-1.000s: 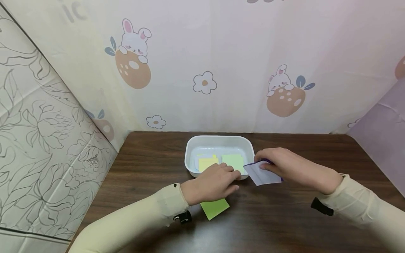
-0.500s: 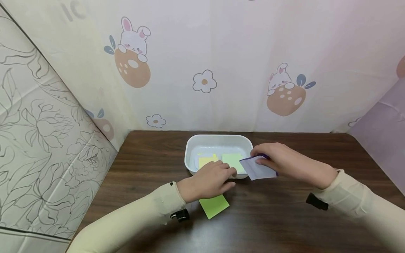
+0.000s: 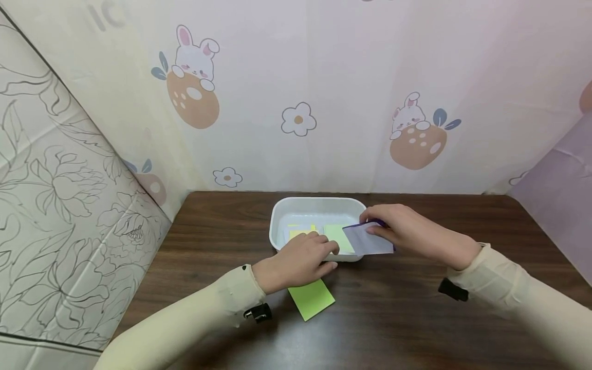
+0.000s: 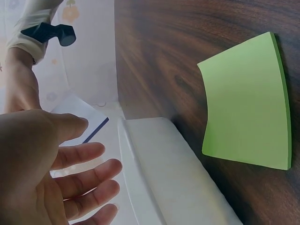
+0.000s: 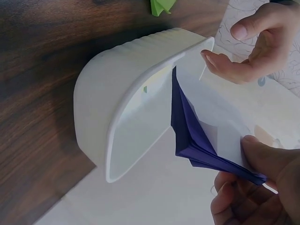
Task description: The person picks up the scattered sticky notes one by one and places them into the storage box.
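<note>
My right hand (image 3: 411,226) pinches a small stack of paper notes (image 3: 373,240), whitish on one face with dark purple edges (image 5: 187,126), over the right end of a white plastic container (image 3: 344,258). In the right wrist view the thumb presses the pale face and the fingers lie behind. My left hand (image 3: 298,262), fingers loosely bent and holding nothing, hovers by the container's front rim. Inside the container lie yellow notes (image 3: 298,234) and pale green notes (image 3: 335,236), partly covered by the hands and the stack. A bright green sticky-note pad (image 4: 248,103) lies on the table before it.
The dark wooden table (image 3: 416,318) runs back to a wall cloth (image 3: 351,103) printed with rabbits and flowers. At the left hangs a cloth (image 3: 69,205) with line-drawn flowers, at the right a lilac one (image 3: 561,195).
My right hand has carried the purple-edged stack leftward, from beside the container to over its right end. My left hand has shifted slightly left, uncovering more of the pale green notes' front.
</note>
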A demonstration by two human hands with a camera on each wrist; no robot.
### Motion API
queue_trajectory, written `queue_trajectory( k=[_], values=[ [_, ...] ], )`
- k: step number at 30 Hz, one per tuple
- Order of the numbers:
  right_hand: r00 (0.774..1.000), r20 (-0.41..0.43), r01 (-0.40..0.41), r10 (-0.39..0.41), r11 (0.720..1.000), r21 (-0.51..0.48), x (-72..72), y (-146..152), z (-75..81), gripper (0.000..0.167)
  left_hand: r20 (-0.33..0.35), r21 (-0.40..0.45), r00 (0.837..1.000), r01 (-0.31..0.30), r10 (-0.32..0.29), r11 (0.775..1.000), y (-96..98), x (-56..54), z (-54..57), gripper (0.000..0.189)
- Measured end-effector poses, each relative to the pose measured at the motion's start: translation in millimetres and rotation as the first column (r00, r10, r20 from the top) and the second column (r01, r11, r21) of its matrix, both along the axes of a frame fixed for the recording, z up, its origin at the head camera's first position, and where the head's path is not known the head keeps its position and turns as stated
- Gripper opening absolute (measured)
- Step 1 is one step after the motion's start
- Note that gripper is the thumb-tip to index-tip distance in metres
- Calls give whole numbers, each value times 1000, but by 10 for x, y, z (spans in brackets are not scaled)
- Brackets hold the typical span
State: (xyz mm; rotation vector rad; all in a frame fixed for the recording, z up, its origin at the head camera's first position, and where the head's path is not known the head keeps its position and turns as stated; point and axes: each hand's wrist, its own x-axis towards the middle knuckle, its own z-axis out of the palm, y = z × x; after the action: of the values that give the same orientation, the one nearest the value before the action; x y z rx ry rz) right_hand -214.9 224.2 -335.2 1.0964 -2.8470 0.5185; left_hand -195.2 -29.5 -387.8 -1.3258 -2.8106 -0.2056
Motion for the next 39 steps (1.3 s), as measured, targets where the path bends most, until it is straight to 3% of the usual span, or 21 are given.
queue_trajectory(
  k=[10,21,29,39],
  values=[
    [1000,-14,10,-10,1000,-18,-65,-60,-43,20,-23,33,1000,-7,7,999,-47,-31,12,22],
    [1000,7,18,-18,999,-34,-140,-95,-92,18,11,40,999,-45,44,998,-90,-67,37,23],
    [1000,-10,0,-1,999,-51,-182,-108,-140,17,5,52,999,-47,47,998,-116,-105,24,23],
    [999,30,13,-11,999,-38,-210,-158,-141,18,-14,69,999,-38,39,997,-159,-163,-1,21]
  ],
)
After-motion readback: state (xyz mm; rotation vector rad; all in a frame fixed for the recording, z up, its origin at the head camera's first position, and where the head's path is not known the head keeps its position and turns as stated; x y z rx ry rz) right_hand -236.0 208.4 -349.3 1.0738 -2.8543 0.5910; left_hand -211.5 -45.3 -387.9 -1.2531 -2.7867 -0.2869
